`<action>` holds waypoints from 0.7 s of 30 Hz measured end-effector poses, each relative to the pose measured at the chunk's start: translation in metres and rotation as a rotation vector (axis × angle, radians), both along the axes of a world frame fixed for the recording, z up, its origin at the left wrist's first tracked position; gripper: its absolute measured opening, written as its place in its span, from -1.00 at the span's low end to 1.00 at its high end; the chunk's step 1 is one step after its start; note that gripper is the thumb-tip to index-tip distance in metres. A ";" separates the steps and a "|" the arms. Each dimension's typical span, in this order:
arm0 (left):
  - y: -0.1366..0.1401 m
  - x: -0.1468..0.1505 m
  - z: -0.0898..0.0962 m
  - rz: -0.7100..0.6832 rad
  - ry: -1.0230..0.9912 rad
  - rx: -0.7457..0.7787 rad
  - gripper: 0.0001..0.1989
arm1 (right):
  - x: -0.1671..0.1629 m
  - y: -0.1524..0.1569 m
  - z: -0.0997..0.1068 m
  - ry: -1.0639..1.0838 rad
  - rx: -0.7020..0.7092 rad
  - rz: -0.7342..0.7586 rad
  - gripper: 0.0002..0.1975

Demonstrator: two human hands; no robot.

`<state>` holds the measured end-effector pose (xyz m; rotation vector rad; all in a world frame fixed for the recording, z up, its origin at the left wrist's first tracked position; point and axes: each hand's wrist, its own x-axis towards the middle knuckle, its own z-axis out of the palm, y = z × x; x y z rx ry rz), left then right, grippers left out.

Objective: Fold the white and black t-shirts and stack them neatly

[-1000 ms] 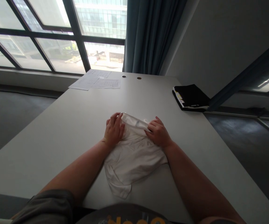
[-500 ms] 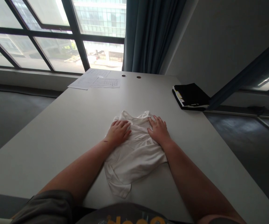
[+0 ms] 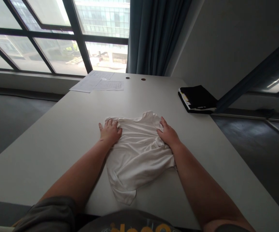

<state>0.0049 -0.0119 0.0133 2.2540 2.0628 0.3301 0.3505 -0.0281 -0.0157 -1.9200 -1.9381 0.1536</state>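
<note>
The wall (image 3: 226, 45) rises dark and flat at the right. The window (image 3: 103, 19) spreads over the upper left, glass panes in a dark grid of frames, next to a blue curtain (image 3: 149, 38) hanging in deep vertical folds. The table (image 3: 57, 141) is smooth, pale and matte, narrowing toward its far edge, over a grey floor (image 3: 14, 112) with a dull sheen.

The shirt (image 3: 137, 158) lies at the middle of the table's near half: thin, soft white cloth, crumpled in slanting creases, with a shallow curved neckline at the far side, a small bunched roll at the right and a near edge running slantwise down to a blunt corner at the lower left.

The folder (image 3: 197, 98), black with white sheets inside, lies by the right edge; flat papers (image 3: 88, 82) overlap at the far left corner.

The left hand (image 3: 110, 131) is palm down on the shirt's far left corner, fingers spread. The right hand (image 3: 168, 133) rests on its right edge, thumb and forefinger apart; whether its other fingers pinch cloth, I cannot tell. Two round holes (image 3: 128, 78) pierce the far end.
</note>
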 end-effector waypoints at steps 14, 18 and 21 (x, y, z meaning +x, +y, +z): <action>0.027 -0.051 0.006 0.190 -0.029 0.073 -0.64 | 0.037 0.003 0.012 0.114 0.184 -0.442 -0.64; 0.038 -0.081 0.007 0.319 -0.088 0.114 -0.65 | 0.054 -0.001 0.023 0.036 0.330 -0.442 -0.51; 0.040 -0.094 0.011 0.401 -0.143 0.207 -0.59 | 0.043 -0.006 0.030 -0.037 0.419 -0.315 -0.45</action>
